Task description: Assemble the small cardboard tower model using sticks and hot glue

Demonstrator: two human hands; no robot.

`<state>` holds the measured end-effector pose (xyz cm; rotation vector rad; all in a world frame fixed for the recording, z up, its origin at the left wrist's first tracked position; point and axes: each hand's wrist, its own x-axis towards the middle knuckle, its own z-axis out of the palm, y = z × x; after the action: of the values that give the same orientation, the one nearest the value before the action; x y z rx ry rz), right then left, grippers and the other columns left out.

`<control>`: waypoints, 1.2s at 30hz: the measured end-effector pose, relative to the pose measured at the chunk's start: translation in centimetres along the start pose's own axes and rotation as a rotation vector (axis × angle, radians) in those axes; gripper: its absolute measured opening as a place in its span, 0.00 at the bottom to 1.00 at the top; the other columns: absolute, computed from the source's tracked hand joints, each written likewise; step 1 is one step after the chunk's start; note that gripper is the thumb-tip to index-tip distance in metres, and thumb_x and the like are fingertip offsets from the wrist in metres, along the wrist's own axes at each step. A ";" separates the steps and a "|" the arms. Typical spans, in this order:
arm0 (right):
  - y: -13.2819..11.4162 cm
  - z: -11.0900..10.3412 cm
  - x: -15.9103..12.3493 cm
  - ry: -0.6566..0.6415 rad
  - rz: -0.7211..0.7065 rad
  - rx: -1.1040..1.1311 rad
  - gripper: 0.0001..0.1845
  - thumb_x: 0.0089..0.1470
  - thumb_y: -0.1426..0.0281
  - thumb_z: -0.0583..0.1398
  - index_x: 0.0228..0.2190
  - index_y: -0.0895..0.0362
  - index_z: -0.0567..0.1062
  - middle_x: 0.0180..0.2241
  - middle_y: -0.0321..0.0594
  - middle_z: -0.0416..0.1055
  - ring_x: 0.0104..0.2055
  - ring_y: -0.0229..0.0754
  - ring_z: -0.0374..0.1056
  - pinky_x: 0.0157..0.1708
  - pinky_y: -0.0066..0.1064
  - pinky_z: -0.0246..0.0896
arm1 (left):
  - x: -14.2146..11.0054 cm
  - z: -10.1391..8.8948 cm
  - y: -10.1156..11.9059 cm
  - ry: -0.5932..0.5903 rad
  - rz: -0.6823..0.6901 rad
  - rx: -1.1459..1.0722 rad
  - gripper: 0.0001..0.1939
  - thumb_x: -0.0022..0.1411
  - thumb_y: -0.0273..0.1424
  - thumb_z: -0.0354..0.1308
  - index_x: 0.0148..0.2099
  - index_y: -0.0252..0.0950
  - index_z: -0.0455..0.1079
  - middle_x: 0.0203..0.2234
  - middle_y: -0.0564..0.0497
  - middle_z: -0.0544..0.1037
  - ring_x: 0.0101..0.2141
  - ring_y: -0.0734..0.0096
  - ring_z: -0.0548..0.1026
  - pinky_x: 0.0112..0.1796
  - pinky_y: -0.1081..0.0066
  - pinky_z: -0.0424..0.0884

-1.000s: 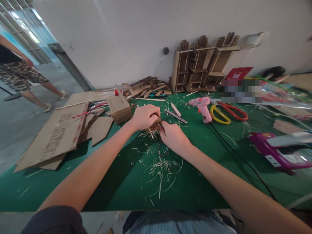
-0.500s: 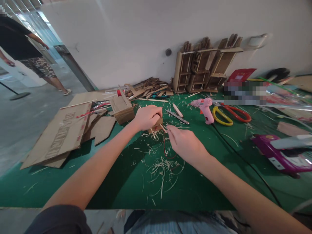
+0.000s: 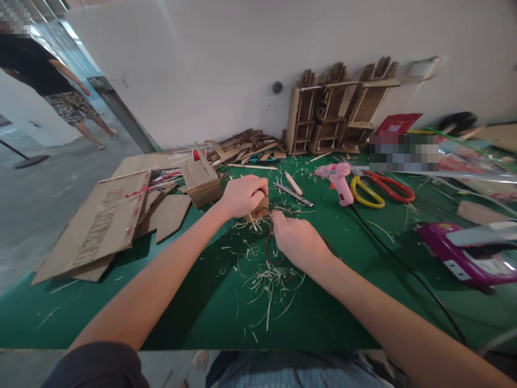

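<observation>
While left hand (image 3: 242,195) clasps small brown cardboard piece (image 3: 260,206), right hand (image 3: 297,241) grip pinches seemingly red wire (image 3: 267,242).

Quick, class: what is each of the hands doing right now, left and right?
Left hand: closed over a small cardboard piece on the green mat.
Right hand: fingers pinched at a thin red wire beside that piece.

Work mat (image 3: 202,302): matt green felt-like cloth. Small block (image 3: 260,206): raw brown cardboard, rough. Shavings (image 3: 269,280): pale wood. Glue gun (image 3: 339,180): glossy pink plastic. Scissors (image 3: 379,189): shiny plastic handles.
</observation>
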<state>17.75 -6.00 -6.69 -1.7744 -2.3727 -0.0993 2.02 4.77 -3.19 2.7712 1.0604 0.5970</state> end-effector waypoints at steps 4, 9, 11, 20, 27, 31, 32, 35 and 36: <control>0.2 0.2 0.1 0.009 -0.018 -0.026 0.17 0.60 0.76 0.45 0.45 0.63 0.69 0.24 0.48 0.74 0.22 0.44 0.69 0.20 0.32 0.38 | 0.1 0.1 0.0 0.000 0.003 -0.004 0.09 0.57 0.28 0.44 0.33 0.40 0.66 0.34 0.53 0.76 0.40 0.64 0.72 0.39 0.63 0.65; 0.2 -0.1 0.1 -0.026 -0.029 -0.011 0.16 0.61 0.75 0.46 0.45 0.63 0.69 0.25 0.48 0.75 0.23 0.45 0.70 0.20 0.32 0.38 | 0.1 0.0 -0.1 0.000 0.003 -0.006 0.09 0.57 0.29 0.44 0.32 0.40 0.66 0.33 0.53 0.76 0.40 0.64 0.72 0.38 0.63 0.65; 0.0 -0.3 0.1 -0.044 -0.023 -0.004 0.15 0.60 0.76 0.46 0.43 0.62 0.69 0.25 0.48 0.75 0.24 0.45 0.71 0.20 0.31 0.40 | 0.1 0.0 -0.1 -0.003 0.000 -0.010 0.09 0.57 0.29 0.44 0.33 0.40 0.66 0.34 0.52 0.76 0.40 0.64 0.72 0.38 0.63 0.65; -1.1 -0.5 0.2 -0.077 0.061 0.007 0.15 0.60 0.76 0.45 0.44 0.64 0.67 0.25 0.49 0.74 0.26 0.46 0.73 0.22 0.29 0.53 | 0.1 -0.1 0.0 -0.003 -0.015 -0.010 0.09 0.56 0.29 0.44 0.32 0.39 0.65 0.33 0.53 0.75 0.39 0.64 0.72 0.37 0.64 0.64; -0.7 -0.6 0.7 -0.101 0.011 -0.046 0.14 0.61 0.76 0.46 0.44 0.62 0.67 0.26 0.47 0.75 0.27 0.45 0.73 0.24 0.29 0.58 | 0.1 0.1 0.0 0.011 -0.006 0.005 0.09 0.56 0.29 0.44 0.32 0.39 0.66 0.32 0.53 0.75 0.38 0.65 0.72 0.38 0.65 0.64; -0.6 -0.5 0.8 -0.048 -0.030 -0.087 0.14 0.59 0.78 0.48 0.43 0.64 0.68 0.25 0.46 0.74 0.26 0.44 0.73 0.22 0.28 0.56 | 0.1 0.1 0.0 0.010 -0.008 0.009 0.09 0.56 0.29 0.44 0.32 0.39 0.66 0.33 0.53 0.75 0.39 0.65 0.72 0.39 0.65 0.65; -0.7 -0.5 0.7 -0.043 -0.042 -0.106 0.15 0.58 0.79 0.48 0.44 0.64 0.68 0.25 0.46 0.74 0.25 0.44 0.73 0.21 0.28 0.56 | 0.1 0.0 0.1 0.007 -0.012 0.010 0.09 0.57 0.29 0.44 0.32 0.39 0.66 0.33 0.53 0.75 0.39 0.65 0.72 0.39 0.65 0.65; -1.2 -0.3 0.5 -0.021 -0.101 -0.182 0.20 0.56 0.82 0.48 0.49 0.69 0.67 0.25 0.47 0.74 0.24 0.43 0.72 0.20 0.27 0.56 | 0.2 0.0 0.2 0.005 -0.011 0.009 0.10 0.57 0.29 0.44 0.32 0.39 0.66 0.33 0.52 0.75 0.39 0.65 0.72 0.38 0.65 0.65; -1.3 -0.3 0.5 -0.010 -0.120 -0.206 0.21 0.56 0.83 0.47 0.50 0.71 0.67 0.25 0.48 0.74 0.24 0.42 0.72 0.20 0.27 0.57 | 0.2 0.1 0.2 0.006 -0.010 0.010 0.10 0.57 0.29 0.43 0.32 0.39 0.66 0.33 0.53 0.75 0.38 0.65 0.72 0.38 0.65 0.65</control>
<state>16.40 -5.98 -6.24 -1.7167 -2.5565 -0.3639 2.26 4.74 -3.15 2.7731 1.0804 0.6009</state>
